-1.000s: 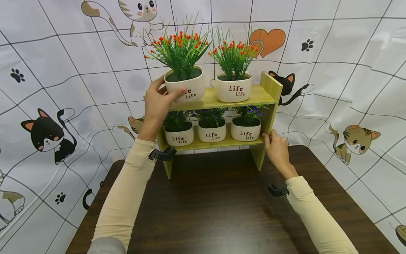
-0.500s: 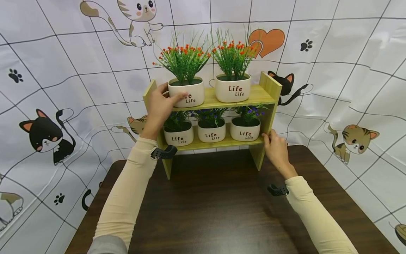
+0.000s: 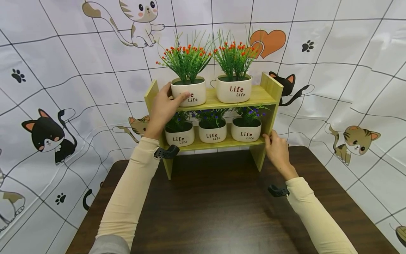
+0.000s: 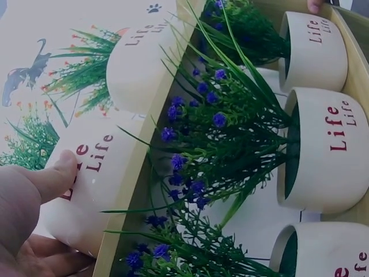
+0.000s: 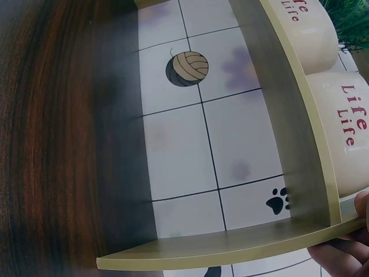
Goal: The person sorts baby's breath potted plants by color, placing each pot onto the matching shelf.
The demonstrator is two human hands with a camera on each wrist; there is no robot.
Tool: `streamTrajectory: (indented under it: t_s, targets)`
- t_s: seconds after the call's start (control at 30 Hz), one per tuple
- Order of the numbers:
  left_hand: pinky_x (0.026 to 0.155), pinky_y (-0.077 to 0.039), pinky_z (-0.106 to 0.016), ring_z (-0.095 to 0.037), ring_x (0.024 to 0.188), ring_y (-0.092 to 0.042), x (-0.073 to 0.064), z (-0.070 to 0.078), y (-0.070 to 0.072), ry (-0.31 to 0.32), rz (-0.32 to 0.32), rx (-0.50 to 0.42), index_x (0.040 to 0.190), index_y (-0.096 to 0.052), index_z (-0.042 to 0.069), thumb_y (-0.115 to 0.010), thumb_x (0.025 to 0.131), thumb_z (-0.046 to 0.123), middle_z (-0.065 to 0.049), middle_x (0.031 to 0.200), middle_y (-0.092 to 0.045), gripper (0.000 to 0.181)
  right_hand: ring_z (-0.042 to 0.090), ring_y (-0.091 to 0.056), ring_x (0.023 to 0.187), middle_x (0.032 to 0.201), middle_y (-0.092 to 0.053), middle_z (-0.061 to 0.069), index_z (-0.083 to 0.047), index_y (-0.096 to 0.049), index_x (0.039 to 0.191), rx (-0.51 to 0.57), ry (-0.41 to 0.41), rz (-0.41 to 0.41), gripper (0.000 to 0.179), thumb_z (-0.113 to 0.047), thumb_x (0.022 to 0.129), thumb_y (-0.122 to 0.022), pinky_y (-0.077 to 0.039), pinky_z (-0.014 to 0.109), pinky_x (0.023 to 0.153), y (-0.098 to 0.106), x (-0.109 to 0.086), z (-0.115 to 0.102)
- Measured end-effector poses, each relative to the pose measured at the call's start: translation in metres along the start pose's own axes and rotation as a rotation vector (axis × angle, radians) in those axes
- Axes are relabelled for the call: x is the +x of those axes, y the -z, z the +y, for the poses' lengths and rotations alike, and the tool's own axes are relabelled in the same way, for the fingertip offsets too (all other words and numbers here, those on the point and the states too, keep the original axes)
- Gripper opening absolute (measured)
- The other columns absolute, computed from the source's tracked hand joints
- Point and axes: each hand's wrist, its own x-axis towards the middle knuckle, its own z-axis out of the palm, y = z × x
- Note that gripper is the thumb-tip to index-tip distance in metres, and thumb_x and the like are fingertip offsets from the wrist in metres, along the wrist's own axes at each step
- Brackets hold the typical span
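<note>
My left hand (image 3: 162, 109) grips a white flowerpot (image 3: 197, 94) with orange flowers at the left of the wooden shelf's (image 3: 210, 104) upper board. Its thumb lies across the pot's front, over part of the lettering. The pot stands upright, a little apart from a matching flowerpot (image 3: 234, 92) on its right. My right hand (image 3: 277, 150) pinches the front edge of the shelf's right side panel at lower-board height. In the right wrist view only some fingers (image 5: 340, 257) show, at that panel. Purple-flowered pots (image 4: 328, 150) line the lower board in the left wrist view.
The shelf stands near the back of a dark wooden table (image 3: 215, 211). Behind it and on both sides hangs a white gridded sheet (image 3: 336, 91) with cartoon cats. The shelf's left side panel (image 3: 152, 91) rises just left of the held pot.
My left hand has lowered the orange-flowered pot from a tilted position onto the upper board, then moved it slightly right. The right hand keeps its place on the shelf.
</note>
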Motion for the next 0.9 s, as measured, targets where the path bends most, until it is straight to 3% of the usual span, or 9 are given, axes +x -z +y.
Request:
streamTrajectory:
  t_s: [0.33, 0.47, 0.57, 0.7, 0.9]
  targets:
    - [0.111, -0.053, -0.052, -0.034, 0.135, -0.062, -0.002, 0.002, -0.002, -0.020, 0.002, 0.016, 0.156, -0.047, 0.005, -0.068, 0.103, 0.053, -0.020, 0.151, -0.060, 0.075, 0.036, -0.055, 0.051, 0.065, -0.064, 0.020, 0.006, -0.061, 0.097, 0.003, -0.012, 0.000, 0.025, -0.016, 0.108, -0.064, -0.043, 0.046, 0.051, -0.001, 0.000, 0.002]
    - [0.115, -0.051, -0.051, -0.035, 0.144, -0.057, -0.004, 0.001, -0.001, -0.004, -0.008, -0.016, 0.158, -0.044, 0.007, -0.067, 0.102, 0.055, -0.017, 0.164, -0.049, 0.078, 0.034, -0.054, 0.050, 0.065, -0.064, 0.019, 0.006, -0.062, 0.097, 0.006, -0.016, -0.007, 0.025, -0.016, 0.108, -0.064, -0.040, 0.041, 0.051, -0.001, -0.002, 0.002]
    - [0.123, -0.044, -0.047, -0.033, 0.155, -0.045, -0.007, 0.001, 0.000, 0.015, 0.000, -0.058, 0.166, -0.034, 0.007, -0.069, 0.101, 0.054, -0.015, 0.172, -0.037, 0.087, 0.033, -0.052, 0.049, 0.064, -0.062, 0.018, 0.005, -0.061, 0.096, 0.007, -0.012, -0.012, 0.024, -0.015, 0.108, -0.064, -0.037, 0.039, 0.051, 0.000, -0.002, 0.001]
    - [0.131, -0.033, -0.040, -0.028, 0.162, -0.032, -0.011, 0.001, 0.001, 0.008, 0.034, -0.090, 0.170, -0.022, 0.003, -0.072, 0.102, 0.044, -0.015, 0.175, -0.030, 0.093, 0.031, -0.050, 0.048, 0.062, -0.060, 0.017, 0.004, -0.060, 0.095, 0.008, -0.011, -0.026, 0.025, -0.016, 0.109, -0.063, -0.035, 0.036, 0.050, 0.001, -0.003, 0.000]
    - [0.130, -0.035, -0.038, -0.031, 0.159, -0.039, -0.022, 0.005, 0.006, -0.044, 0.099, -0.092, 0.166, -0.034, 0.002, -0.072, 0.103, 0.027, -0.018, 0.171, -0.038, 0.078, 0.028, -0.049, 0.046, 0.061, -0.058, 0.016, 0.005, -0.061, 0.096, 0.002, -0.007, -0.048, 0.026, -0.017, 0.110, -0.062, -0.035, 0.034, 0.047, 0.004, -0.002, -0.002]
